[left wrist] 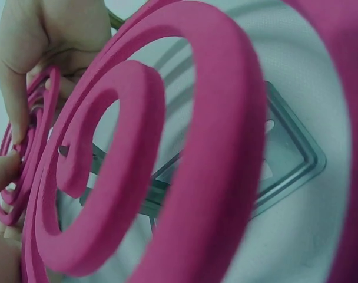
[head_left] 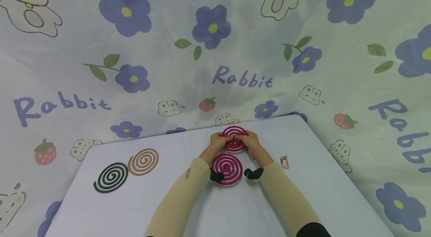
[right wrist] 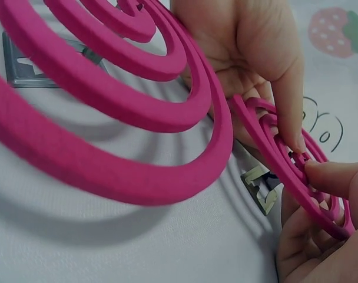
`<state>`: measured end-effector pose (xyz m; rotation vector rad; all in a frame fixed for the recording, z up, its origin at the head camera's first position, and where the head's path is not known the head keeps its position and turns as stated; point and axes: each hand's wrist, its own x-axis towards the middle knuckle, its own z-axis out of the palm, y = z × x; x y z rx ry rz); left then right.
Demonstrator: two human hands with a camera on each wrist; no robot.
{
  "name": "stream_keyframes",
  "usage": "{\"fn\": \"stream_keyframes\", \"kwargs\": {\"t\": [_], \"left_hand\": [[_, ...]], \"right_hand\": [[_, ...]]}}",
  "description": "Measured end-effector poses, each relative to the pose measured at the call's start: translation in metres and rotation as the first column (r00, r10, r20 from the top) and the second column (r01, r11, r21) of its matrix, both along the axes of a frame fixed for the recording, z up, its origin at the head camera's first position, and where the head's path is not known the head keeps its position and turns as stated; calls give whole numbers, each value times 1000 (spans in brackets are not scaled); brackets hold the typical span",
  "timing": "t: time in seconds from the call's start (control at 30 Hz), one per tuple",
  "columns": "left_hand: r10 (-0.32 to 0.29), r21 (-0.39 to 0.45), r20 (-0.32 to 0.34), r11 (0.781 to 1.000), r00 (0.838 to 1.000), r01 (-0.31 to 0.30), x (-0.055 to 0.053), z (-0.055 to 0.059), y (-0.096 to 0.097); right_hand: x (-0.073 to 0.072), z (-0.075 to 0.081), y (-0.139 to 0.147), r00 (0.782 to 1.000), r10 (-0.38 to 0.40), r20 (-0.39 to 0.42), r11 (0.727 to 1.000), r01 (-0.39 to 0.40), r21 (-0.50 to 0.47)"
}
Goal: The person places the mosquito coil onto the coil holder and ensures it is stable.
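Both hands hold one pink mosquito coil [head_left: 234, 127] near the back edge of the table. My left hand [head_left: 218, 142] grips its left side and my right hand [head_left: 250, 141] its right side, both thumbs meeting at the middle of the spiral. Closer to me, between the wrists, a second pink mosquito coil [left wrist: 226, 135] sits raised over the table. The tip of a metal stand [left wrist: 308, 156] pokes through its centre, and shadows of its rings fall below. Beside the held coil, a small shiny metal piece [right wrist: 261, 191] lies partly hidden.
On the left of the white table [head_left: 161, 199] lie a dark green coil [head_left: 116, 163] and a tan coil [head_left: 155, 156], edges close together. A small colourful packet [head_left: 284, 162] lies right of the right forearm. Behind the table hangs a flower-and-rabbit printed cloth [head_left: 161, 80].
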<state>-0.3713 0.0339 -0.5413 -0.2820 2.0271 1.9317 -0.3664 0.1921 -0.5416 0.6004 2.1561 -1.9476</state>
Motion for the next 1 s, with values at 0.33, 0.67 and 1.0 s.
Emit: {"fn": "stream_keyframes", "kwargs": {"t": [0.33, 0.67, 1.0], "left_hand": [[8, -35, 9, 999, 1000, -8, 1, 2, -2], [-13, 50, 35, 999, 999, 11, 3, 3, -15], [33, 120, 45, 992, 998, -38, 11, -2, -30]], "right_hand": [[1, -1, -4, 999, -21, -28, 1000, 22, 21], [8, 7, -13, 996, -36, -77, 987, 47, 156], [14, 10, -15, 993, -30, -116, 970, 57, 238]]}}
